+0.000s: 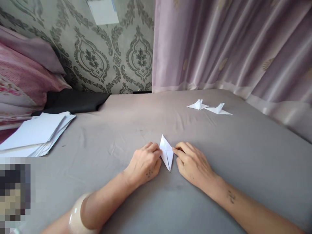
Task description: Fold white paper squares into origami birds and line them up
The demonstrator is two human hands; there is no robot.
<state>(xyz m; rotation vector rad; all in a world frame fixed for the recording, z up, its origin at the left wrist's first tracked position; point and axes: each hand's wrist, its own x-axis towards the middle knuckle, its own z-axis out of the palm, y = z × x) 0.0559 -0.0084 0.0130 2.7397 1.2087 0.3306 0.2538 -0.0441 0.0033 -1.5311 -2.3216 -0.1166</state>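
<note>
A small sheet of white paper folded into a diamond (167,152) lies between my two hands, one point facing away and the other toward me. A crease crosses its middle, and a slit runs down its near half. My left hand (147,160) has its fingers closed at the diamond's left corner, with the thumb tip hidden. From the other side, my right hand (191,159) pinches the right corner with curled fingers. Both hands rest low over the grey sheet (136,201).
Two folded white paper figures (198,104) (219,110) sit at the back right. On the left lies a stack of white paper (36,131), with a black cloth (73,100) behind it. A pink curtain (219,42) and a patterned wall (117,55) border the far side.
</note>
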